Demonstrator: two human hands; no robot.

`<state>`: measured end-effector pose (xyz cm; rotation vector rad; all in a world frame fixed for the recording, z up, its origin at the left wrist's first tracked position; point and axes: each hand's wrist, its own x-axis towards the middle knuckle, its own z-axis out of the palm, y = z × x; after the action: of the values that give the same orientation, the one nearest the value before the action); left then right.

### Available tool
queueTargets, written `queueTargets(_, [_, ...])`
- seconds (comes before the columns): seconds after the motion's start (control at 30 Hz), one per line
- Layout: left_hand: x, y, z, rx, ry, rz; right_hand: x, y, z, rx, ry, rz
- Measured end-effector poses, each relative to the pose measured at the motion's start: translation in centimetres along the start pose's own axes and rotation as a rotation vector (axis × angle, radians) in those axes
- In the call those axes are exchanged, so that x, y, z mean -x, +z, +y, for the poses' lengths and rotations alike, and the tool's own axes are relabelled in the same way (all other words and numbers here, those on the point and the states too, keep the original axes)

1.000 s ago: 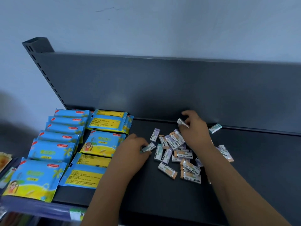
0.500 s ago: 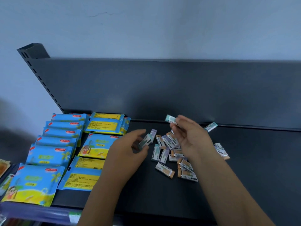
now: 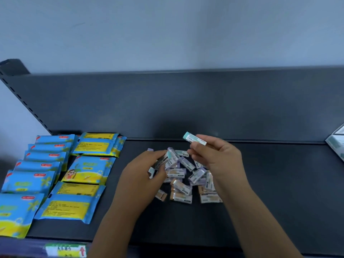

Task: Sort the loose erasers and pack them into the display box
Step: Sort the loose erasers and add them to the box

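Head view of a dark metal shelf with an upright back panel. The right hand is raised just above the shelf, thumb and fingertips pinching a teal-ended eraser in a white printed sleeve; the eraser lies roughly level, teal end to the left. The left hand is lower, its fingers curled round a small bunch of erasers; how many it holds cannot be told. Between and beneath the two hands lies the loose pile of erasers, with lilac, peach and teal ends mixed and lying at all angles on the shelf surface. Only a corner of the display box shows, at the right edge, well apart from the pile. Blue-and-yellow packets lie in overlapping rows on the left part of the shelf. A price label is fixed to the front lip below them.
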<state>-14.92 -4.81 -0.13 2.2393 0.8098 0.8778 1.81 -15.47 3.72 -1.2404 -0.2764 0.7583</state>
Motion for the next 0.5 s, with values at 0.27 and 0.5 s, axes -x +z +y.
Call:
queueTargets(0.27, [0.5, 6.9, 7.6, -0.034, -0.001, 0.073, 0.1, -10.7, -4.2, 0.209, -0.138, -0.005])
queueTargets(0.5, [3.0, 16.1, 16.3, -0.096, -0.132, 0.215, -1.5, -21.9, -8.6, 0.378, -0.178, -0.142])
